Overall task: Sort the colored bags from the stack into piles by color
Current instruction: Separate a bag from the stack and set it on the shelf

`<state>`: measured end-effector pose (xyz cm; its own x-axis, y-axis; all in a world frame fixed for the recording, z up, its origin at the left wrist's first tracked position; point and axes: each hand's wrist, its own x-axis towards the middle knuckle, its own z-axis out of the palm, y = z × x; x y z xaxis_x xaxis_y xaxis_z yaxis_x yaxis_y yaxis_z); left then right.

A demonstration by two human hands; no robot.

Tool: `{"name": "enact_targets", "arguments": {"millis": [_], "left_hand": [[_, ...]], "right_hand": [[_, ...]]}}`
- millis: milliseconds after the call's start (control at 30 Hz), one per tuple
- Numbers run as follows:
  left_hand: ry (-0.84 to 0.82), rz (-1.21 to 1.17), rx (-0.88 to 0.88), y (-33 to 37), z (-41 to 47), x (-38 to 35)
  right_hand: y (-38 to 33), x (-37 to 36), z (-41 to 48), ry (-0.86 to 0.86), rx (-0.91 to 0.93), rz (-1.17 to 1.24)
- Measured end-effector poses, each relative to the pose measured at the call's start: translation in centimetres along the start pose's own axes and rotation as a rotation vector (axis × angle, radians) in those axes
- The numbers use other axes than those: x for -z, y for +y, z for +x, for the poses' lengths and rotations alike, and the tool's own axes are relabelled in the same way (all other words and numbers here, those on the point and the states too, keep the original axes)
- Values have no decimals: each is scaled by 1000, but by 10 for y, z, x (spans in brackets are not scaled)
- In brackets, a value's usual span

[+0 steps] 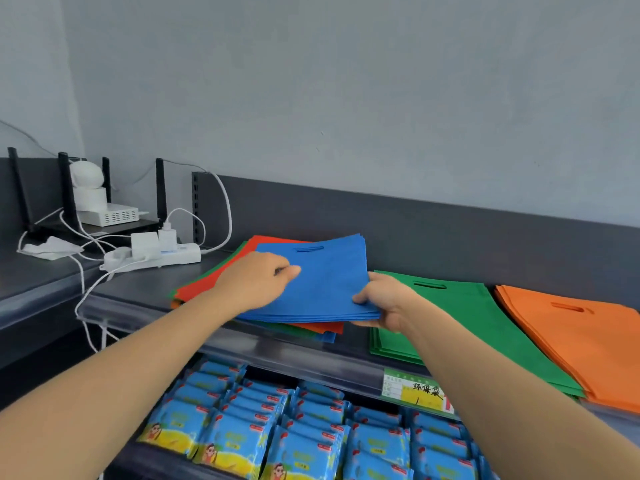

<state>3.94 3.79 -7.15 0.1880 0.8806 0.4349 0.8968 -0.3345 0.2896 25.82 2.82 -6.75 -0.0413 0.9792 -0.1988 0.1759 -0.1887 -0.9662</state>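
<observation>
Far left, a black router [116,226] and a white power strip [162,256] sit on the dark shelf [138,289]. Next, a mixed stack [204,285] with red, green and blue edges showing. A bundle of blue bags [325,282] lies on top, its near edge raised off the stack. Left hand [256,282] lies on the bundle's left side, fingers bent, pinching the top layer. Right hand [384,303] grips the bundle's near right corner, thumb on top, fingers underneath. Just right, the green pile [460,317] lies flat. The orange pile [571,330] lies beside it, overlapping its right edge. On the shelf's front edge, a price label [415,393]. Below, rows of blue snack packets [298,441].
</observation>
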Motion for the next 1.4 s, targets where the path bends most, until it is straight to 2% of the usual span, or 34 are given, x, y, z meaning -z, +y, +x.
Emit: {"name": "enact_targets", "arguments": {"millis": [167,267,367,467,600,700,900,1067,1400], "left_hand": [[28,-199,315,-26,17,6],[-7,-571,534,-29,26,6],[-35,-899,590,-22,33,6],[-16,-1054,502,-1,35,1],[168,-961,273,35,38,-15],[221,-958,171,63,37,-28],[204,-984,19,137,34,-52],[147,-939,-103,217,21,-71],[20,-929,-93,373,-8,-120]], "right_hand": [[-1,8,-5,56,274,-23],[0,16,-10,105,376,68],[0,24,-20,184,416,125],[4,37,-30,288,401,115],[13,58,-44,409,333,70],[25,79,-54,547,265,-10],[49,143,-91,758,165,-178],[69,208,-138,885,200,-214],[108,345,-229,1000,180,-272]]}}
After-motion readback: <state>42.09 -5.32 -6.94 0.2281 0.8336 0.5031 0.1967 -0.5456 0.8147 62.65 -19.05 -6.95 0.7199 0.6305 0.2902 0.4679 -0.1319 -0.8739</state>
